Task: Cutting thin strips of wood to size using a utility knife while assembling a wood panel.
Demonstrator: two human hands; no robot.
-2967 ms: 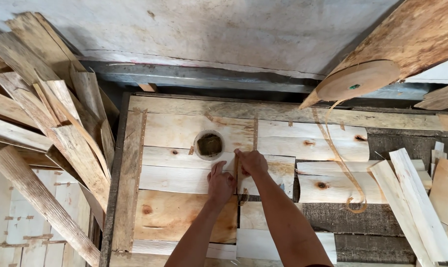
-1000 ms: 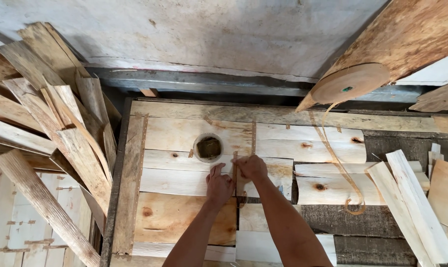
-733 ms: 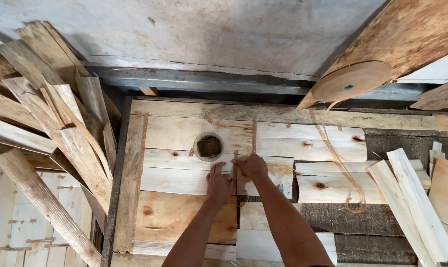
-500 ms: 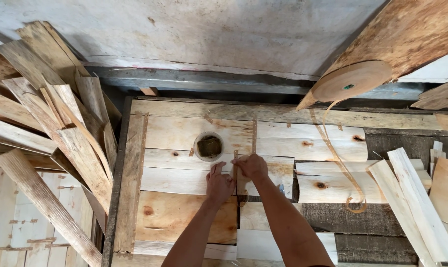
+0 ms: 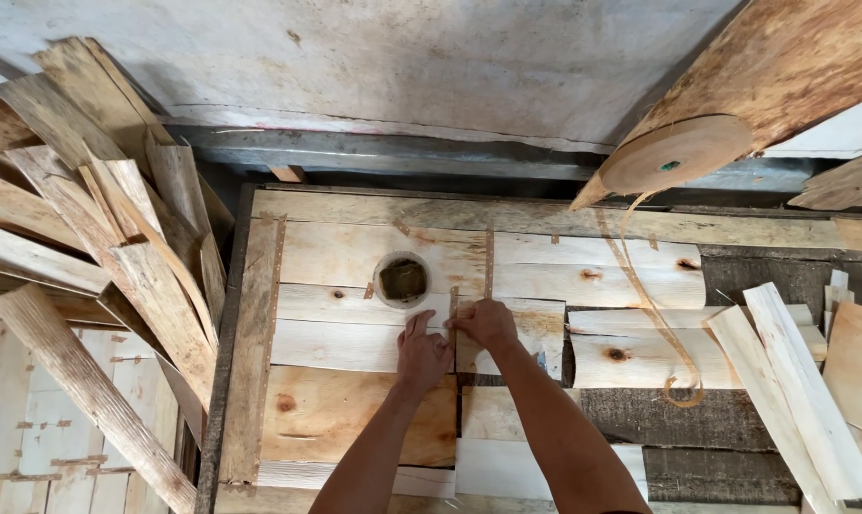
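Here, at the centre of the frame, the left hand (image 5: 421, 354) is pressing flat and open on a pale veneer sheet (image 5: 345, 328); the right hand (image 5: 486, 324), fingers curled, is pinching a thin tape strip (image 5: 453, 314) along the seam, seemingly to join both sheets.

My hands, left (image 5: 421, 354) and right (image 5: 485, 324), rest side by side on the boards (image 5: 355, 333); scrap pile (image 5: 98, 257) at left; tape roll (image 5: 675, 154) behind at right.
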